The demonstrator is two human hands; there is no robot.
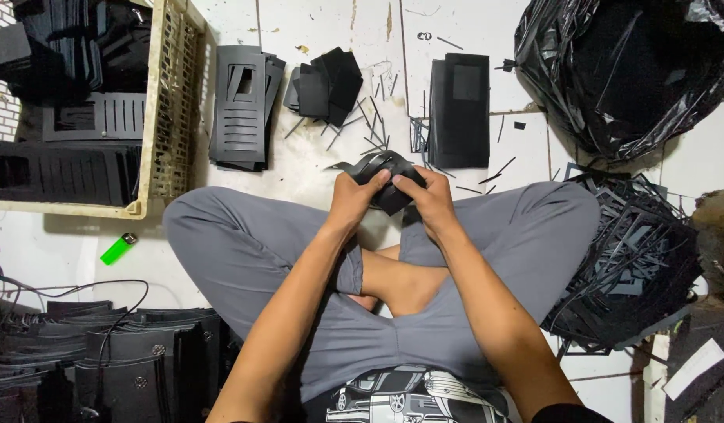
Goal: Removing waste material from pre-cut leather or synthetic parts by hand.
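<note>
- Person sits cross-legged on white tile floor (315, 23), grey trousers (244, 251), both hands together just past the knees.
- Left hand (352, 197) closed round a black cut-out sheet piece (389, 182), thumb on top, fingers curled under.
- Right hand (431, 197) grips same piece from other side, thumb pressed on its upper face; hands nearly touching.
- Piece is thin, dark, bent up in a curve betw. the two hands, held above floor in front of crossed shins.
- Just beyond hands: loose black strips (374, 125) scattered on tile.
- Beyond & slightly left of hands: small heap of black squares (327, 82); further left a stack of slotted black panels (240, 106).
- Beyond & right of hands: neat stack of plain black sheets (460, 110).
- Far left of hands: tan plastic crate (170, 102) w/ more slotted black panels inside.
- Left of left arm, near knee: green lighter (119, 248) lying on floor.
- Near-left, beside person's hip: rows of black moulded parts (142, 360) w/ a thin cable across them.
- Right of right arm, touching the knee: big tangled pile of black offcut frames (636, 266).
- Far right, beyond that pile: black bin bag (620, 70), open, dark contents – can't tell what.
</note>
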